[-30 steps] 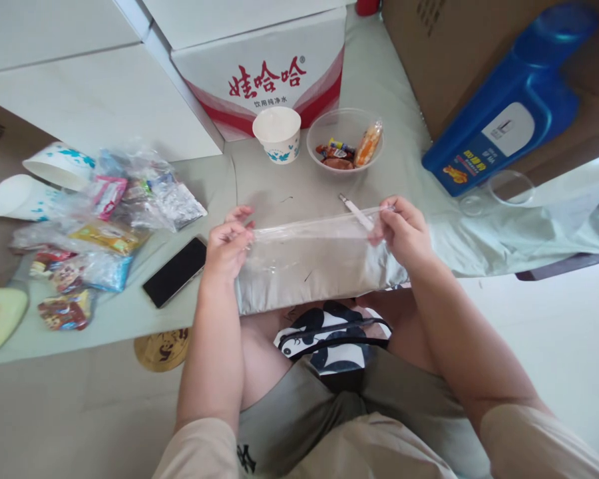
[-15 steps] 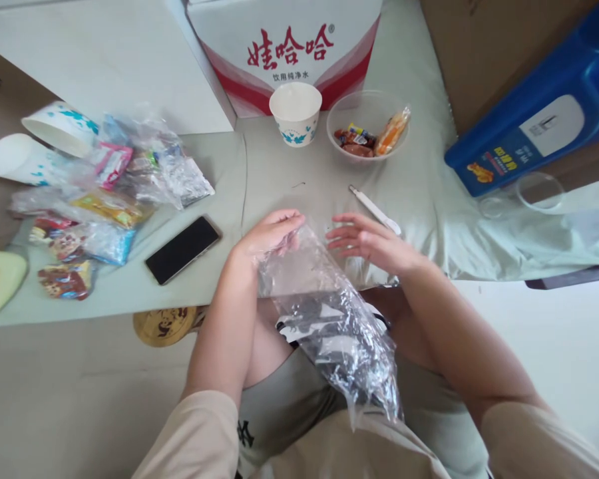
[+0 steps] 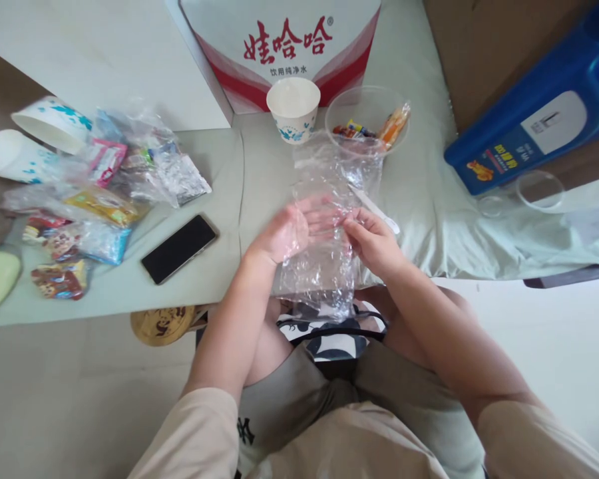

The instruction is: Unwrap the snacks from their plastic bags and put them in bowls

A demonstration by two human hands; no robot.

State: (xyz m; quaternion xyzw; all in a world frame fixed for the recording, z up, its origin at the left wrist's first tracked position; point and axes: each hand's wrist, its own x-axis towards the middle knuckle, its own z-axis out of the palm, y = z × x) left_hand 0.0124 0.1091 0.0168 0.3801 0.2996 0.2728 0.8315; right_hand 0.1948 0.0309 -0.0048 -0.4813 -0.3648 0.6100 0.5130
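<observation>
A crumpled clear plastic bag (image 3: 329,179) stands upright between my two hands over the green cloth. My left hand (image 3: 289,229) lies behind or inside the film, palm up with fingers stretched out. My right hand (image 3: 372,241) pinches the bag's right side with closed fingers. A white pen-like stick (image 3: 377,207) lies on the cloth just beyond my right hand. Behind the bag sit a white paper cup (image 3: 293,106) and a clear bowl (image 3: 367,110) with wrapped snacks.
A black phone (image 3: 178,248) lies left of my hands. Further left are several bagged snacks (image 3: 104,199) and tipped paper cups (image 3: 50,123). A red-and-white water carton (image 3: 284,40) stands at the back, a blue jug (image 3: 539,113) and a clear glass lid (image 3: 539,191) on the right.
The bag, hanging down over my lap half a second ago, has been lifted upright toward the bowl. My left hand opened flat against it; my right hand closed on its side.
</observation>
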